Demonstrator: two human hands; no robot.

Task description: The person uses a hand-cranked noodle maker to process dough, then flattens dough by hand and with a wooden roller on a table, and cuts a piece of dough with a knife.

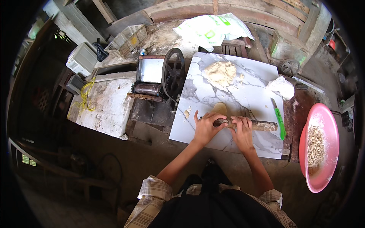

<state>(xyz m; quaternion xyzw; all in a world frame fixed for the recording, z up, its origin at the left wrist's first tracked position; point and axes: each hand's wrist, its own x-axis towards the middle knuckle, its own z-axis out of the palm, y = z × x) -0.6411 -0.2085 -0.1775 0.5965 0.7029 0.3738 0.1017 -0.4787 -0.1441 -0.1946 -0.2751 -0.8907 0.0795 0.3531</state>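
Observation:
My left hand [207, 127] and my right hand [242, 131] are close together near the front of a marble-patterned board [190, 127]. Both are closed on a floury brown wooden rolling pin [264, 125], which lies crosswise and sticks out to the right. A small flattened piece of pale dough [219, 108] shows just beyond the fingers; its near edge is hidden by the hands and pin. Farther back rests a rough mound of dough [220, 73]. Right of the pin lies a knife with a green handle [280, 123].
A white plastic bag [281, 87] sits at the board's right edge. Beyond the right side, a pink basin [334, 140] holds many small dough pieces [315, 146]. A roller machine with a large wheel [173, 76] stands left. Behind are a big white sack [213, 30] and plastic crate [125, 40].

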